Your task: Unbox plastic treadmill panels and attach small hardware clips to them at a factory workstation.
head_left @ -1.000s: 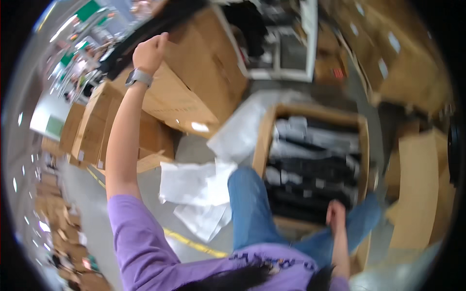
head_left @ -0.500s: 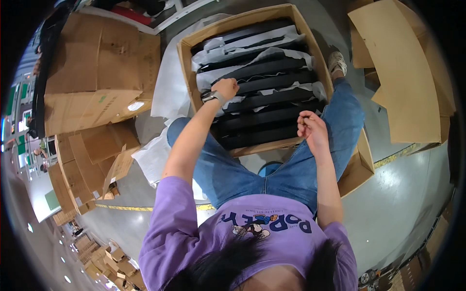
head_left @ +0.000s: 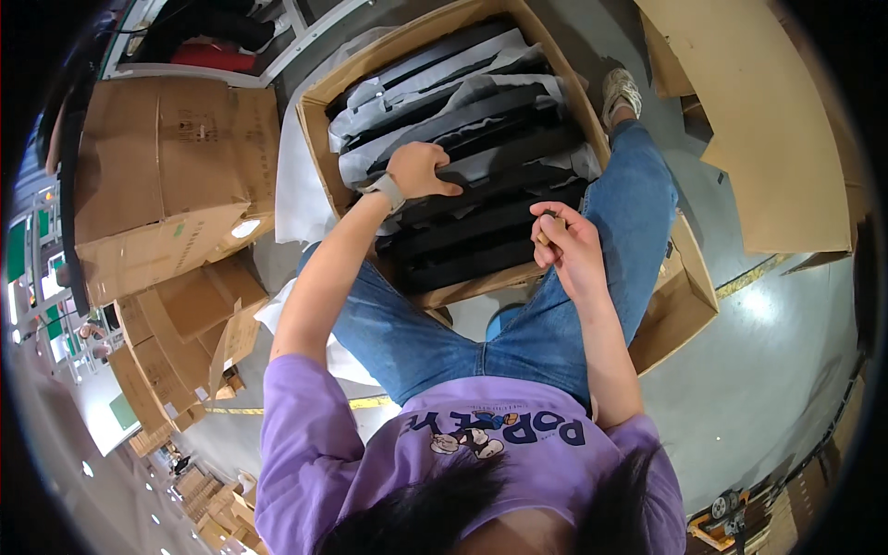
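A cardboard carton (head_left: 319,153) between my legs holds a row of long black panels (head_left: 504,180), several with white foam wrapping (head_left: 481,92) between them. My left hand (head_left: 421,171), wearing a wristwatch (head_left: 388,191), is over the middle of the row. Its thumb stands apart from the bent fingers, and I see nothing held between them. Over the carton's near right side, my right hand (head_left: 575,248) is closed around a small brown piece (head_left: 552,228) with a dark end. The fingers hide part of this piece.
Large closed cartons (head_left: 176,157) stand at the left, with open cartons (head_left: 185,324) nearer. Another open carton (head_left: 680,301) lies beside my right leg. A big cardboard flap (head_left: 740,111) rises at the right. A white metal frame (head_left: 296,42) stands behind.
My left thumb has spread away from the fingers. My right hand has turned and moved slightly left, showing more of the brown piece. The view has shifted, so the carton appears further left.
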The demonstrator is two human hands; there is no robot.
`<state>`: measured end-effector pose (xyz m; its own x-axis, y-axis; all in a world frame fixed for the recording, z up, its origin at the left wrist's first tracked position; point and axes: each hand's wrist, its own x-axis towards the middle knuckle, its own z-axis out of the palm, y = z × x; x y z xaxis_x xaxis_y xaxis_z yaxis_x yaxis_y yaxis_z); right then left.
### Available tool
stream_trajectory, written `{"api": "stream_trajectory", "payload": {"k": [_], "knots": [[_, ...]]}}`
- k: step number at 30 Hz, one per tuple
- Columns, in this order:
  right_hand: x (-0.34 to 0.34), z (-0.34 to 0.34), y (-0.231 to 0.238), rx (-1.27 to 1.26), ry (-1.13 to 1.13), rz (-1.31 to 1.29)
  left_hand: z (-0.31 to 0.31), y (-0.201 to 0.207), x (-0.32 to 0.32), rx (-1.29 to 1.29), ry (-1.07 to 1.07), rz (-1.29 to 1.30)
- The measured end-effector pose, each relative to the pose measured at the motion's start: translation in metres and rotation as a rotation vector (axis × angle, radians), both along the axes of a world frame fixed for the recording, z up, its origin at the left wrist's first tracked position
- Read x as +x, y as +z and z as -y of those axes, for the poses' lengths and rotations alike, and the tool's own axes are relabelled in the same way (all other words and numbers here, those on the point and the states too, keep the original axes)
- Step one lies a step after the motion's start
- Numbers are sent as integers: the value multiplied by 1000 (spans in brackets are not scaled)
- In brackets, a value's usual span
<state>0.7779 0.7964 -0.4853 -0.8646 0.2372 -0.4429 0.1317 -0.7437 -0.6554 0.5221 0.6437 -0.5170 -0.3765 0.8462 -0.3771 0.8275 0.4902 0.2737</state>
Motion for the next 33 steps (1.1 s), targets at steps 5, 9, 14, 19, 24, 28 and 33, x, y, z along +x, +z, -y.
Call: {"api": "stream_trajectory", "payload": {"k": [5,9,14,19,24,28,33], "knots": [[21,-9,30,-78,-38,-196,37,82,42,204,-28,92],[57,-5,78,-146,19,-467,81,146,95,309,-56,2],[92,10,130,-103,134,-746,136,182,164,401,-25,111],[104,27,146,-34,192,-493,167,145,243,391,-124,112],[76,41,132,101,195,-186,149,117,277,370,0,159],[63,52,120,89,134,-191,126,143,264,500,251,438],[58,74,127,108,91,-210,81,166,256,976,698,565]]}}
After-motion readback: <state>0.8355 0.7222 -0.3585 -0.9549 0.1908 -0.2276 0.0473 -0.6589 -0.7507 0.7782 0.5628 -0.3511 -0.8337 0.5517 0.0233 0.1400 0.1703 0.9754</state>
